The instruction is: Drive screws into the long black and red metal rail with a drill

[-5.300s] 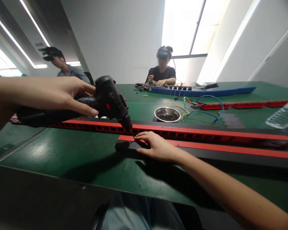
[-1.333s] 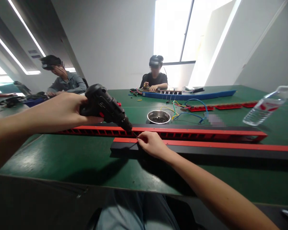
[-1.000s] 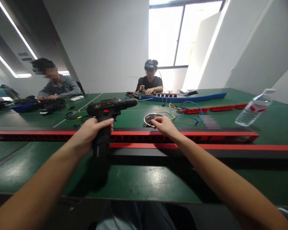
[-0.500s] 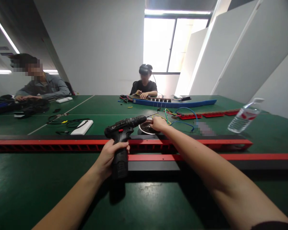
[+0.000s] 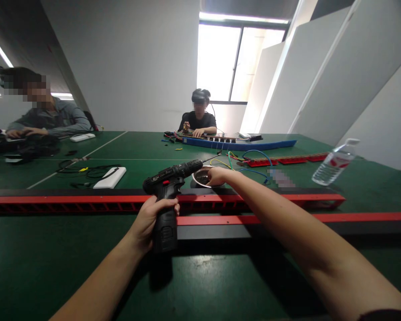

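Note:
My left hand (image 5: 149,219) is wrapped round the grip of a black cordless drill (image 5: 167,178). A long thin bit points to the right and away, passing over the near part of the bowl area. My right hand (image 5: 219,175) reaches across into a metal bowl (image 5: 199,183) of small dark pieces. Its fingers are bent together inside the rim; their tips are partly hidden, and whatever they pinch is too small to make out. Beneath both arms run a red and black rail (image 5: 103,203) and a nearer red and grey rail (image 5: 217,227).
A tilted water bottle (image 5: 336,162) stands at right. Coloured wires (image 5: 232,160) and red strips (image 5: 262,163) lie beyond the bowl. A white power bank (image 5: 110,178) and black cables are at left. Two people sit across the green table (image 5: 147,154), one behind a long blue piece (image 5: 240,145).
My view has shifted slightly. My right hand stays in the bowl with its fingers moved a little among the pieces. The drill remains in my left hand, almost still.

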`<act>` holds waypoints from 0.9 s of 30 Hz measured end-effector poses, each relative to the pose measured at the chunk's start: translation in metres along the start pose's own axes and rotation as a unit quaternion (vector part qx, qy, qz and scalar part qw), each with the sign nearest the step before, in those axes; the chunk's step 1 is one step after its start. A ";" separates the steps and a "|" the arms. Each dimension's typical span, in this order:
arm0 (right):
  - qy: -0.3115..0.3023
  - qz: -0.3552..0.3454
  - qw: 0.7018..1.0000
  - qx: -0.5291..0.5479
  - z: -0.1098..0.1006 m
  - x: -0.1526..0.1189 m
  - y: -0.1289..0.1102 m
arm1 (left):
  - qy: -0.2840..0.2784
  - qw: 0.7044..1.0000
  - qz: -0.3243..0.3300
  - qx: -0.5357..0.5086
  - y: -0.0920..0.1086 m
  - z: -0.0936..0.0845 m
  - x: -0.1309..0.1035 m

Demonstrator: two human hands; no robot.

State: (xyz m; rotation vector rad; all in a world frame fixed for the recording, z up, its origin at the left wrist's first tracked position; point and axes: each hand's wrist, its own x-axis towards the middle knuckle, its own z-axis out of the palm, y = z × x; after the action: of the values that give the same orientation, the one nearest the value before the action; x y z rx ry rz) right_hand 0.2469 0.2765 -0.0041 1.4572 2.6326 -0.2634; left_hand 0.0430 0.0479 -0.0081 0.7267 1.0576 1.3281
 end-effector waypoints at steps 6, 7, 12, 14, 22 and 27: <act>0.006 -0.005 1.000 -0.023 0.007 0.002 -0.005 | -0.001 1.000 0.000 -0.003 0.000 0.000 -0.001; 0.011 -0.002 1.000 -0.023 0.008 0.002 -0.005 | 0.000 1.000 0.001 -0.001 0.000 0.000 -0.001; 0.033 0.024 0.999 -0.019 0.007 -0.002 -0.004 | -0.002 1.000 0.004 0.017 0.000 -0.001 -0.003; 0.051 0.035 0.998 -0.013 0.008 -0.004 -0.003 | -0.007 1.000 0.007 0.022 0.000 -0.001 -0.003; 0.101 0.056 0.993 0.023 0.013 -0.006 0.002 | 0.000 1.000 -0.002 0.008 -0.001 -0.002 -0.003; 0.111 0.060 0.991 0.036 0.013 -0.009 0.003 | 0.002 1.000 0.003 0.015 -0.002 -0.002 -0.002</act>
State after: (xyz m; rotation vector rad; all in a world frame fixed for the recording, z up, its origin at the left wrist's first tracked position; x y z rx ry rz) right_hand 0.2542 0.2679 -0.0151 1.7551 2.7152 -0.1951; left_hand 0.0424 0.0457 -0.0100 0.7492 1.0814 1.3215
